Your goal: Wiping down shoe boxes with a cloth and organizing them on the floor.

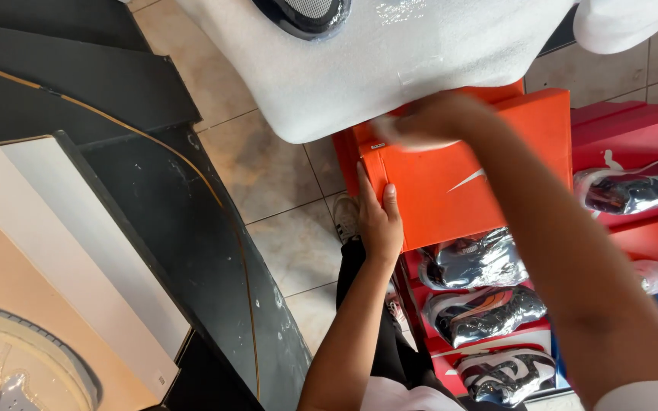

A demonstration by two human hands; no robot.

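Atop a stack of red shoe boxes (634, 137) sits the orange box (458, 183). Left hand (378, 217) presses flat, fingers extended, against its near end, apparently to steady it. Right hand (436, 118) is blurred at the lid's top edge; its finger state I cannot tell. Below, plastic-wrapped shoes (481, 262) lie on display. White foam wrap (390, 61) hangs above; beige floor tiles (268, 167) and a dark counter (154, 213) lie left.

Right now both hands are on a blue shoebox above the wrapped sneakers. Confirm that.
Not quite: the shoebox is orange, not blue. The head view shows the left hand on its near edge, the right hand on top, and the wrapped sneakers below.
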